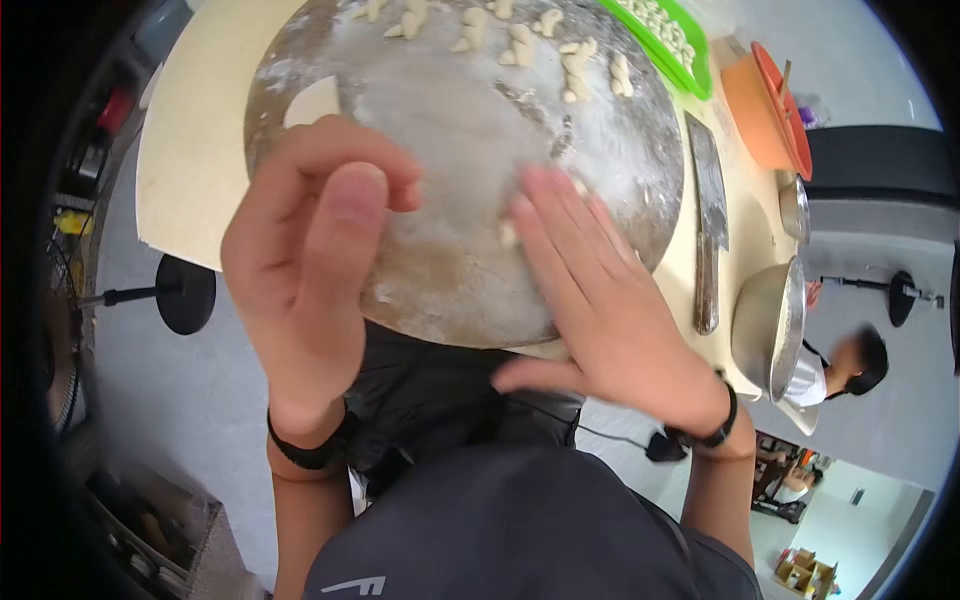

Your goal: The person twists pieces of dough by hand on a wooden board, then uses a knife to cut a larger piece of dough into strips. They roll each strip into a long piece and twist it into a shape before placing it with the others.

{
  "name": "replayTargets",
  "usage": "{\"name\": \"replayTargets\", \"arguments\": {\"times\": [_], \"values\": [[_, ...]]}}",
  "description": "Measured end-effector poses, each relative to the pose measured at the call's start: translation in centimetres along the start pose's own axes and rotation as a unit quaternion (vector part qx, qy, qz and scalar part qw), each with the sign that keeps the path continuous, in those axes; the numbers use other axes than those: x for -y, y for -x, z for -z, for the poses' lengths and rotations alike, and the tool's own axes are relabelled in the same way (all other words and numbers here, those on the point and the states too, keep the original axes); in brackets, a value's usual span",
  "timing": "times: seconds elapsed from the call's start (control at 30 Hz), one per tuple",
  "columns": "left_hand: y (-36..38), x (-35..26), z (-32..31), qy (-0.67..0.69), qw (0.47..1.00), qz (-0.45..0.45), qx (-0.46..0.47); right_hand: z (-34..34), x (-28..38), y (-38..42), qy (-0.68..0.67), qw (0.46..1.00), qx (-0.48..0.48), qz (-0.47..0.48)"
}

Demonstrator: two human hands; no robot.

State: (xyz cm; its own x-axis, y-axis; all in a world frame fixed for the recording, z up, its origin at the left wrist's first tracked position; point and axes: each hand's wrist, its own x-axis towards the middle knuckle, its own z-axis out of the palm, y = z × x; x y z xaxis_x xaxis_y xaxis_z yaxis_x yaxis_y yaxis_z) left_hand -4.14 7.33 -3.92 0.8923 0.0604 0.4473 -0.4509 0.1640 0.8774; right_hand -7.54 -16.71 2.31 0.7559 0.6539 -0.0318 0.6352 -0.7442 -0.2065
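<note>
The left hand [315,255] is curling loosely above the near edge of the floured round board [450,150], thumb raised, gripping nothing that shows. The right hand [590,300] is lying flat with fingers pressed together, rolling a small dough piece [508,232] under the fingertips. Beyond both hands, more dough pieces [520,42] are lying along the board's far side. Right of the right hand, a cleaver [708,215] is resting on the surface [190,150], with a metal bowl [770,325] beside it.

Right hand [590,300] flat on floured round board [460,260], pressing dough piece [508,232]; left hand [310,250] raised at 9 o'clock.
</note>
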Motion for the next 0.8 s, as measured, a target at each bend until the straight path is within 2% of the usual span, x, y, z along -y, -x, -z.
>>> {"name": "replayTargets", "arguments": {"times": [0.13, 0.23, 0.33, 0.4, 0.47, 0.53, 0.67, 0.8], "values": [[-0.1, 0.2, 0.4, -0.001, 1.000, 0.002, 0.005, -2.0, -3.1, -5.4, 0.031, 0.996, -0.067, 0.046], [0.1, -0.2, 0.2, -0.045, 0.999, 0.025, -0.007, -1.7, -2.6, -3.5, 0.014, 0.998, -0.054, 0.031], [0.1, 0.2, 0.3, -0.006, 1.000, -0.009, -0.008, 0.0, 0.2, 2.1, -0.003, 1.000, 0.013, -0.018], [0.0, 0.4, 0.2, -0.001, 1.000, -0.026, -0.015, -0.1, 0.6, 2.2, -0.017, 0.999, 0.024, -0.024], [0.1, 0.3, 0.2, -0.021, 0.999, -0.022, -0.016, -0.2, 0.6, 1.9, -0.035, 0.999, 0.007, -0.026], [0.1, 0.4, -0.1, -0.050, 0.998, -0.011, -0.030, -1.9, -0.8, -1.4, -0.017, 0.998, -0.066, 0.009], [-0.1, -0.1, 0.2, -0.072, 0.997, 0.024, 0.012, -3.5, -2.2, -5.1, -0.016, 0.989, -0.142, 0.049], [0.2, 0.3, 0.2, -0.068, 0.998, -0.006, -0.011, -0.7, -0.4, 1.3, -0.043, 0.999, -0.032, 0.006]]}}
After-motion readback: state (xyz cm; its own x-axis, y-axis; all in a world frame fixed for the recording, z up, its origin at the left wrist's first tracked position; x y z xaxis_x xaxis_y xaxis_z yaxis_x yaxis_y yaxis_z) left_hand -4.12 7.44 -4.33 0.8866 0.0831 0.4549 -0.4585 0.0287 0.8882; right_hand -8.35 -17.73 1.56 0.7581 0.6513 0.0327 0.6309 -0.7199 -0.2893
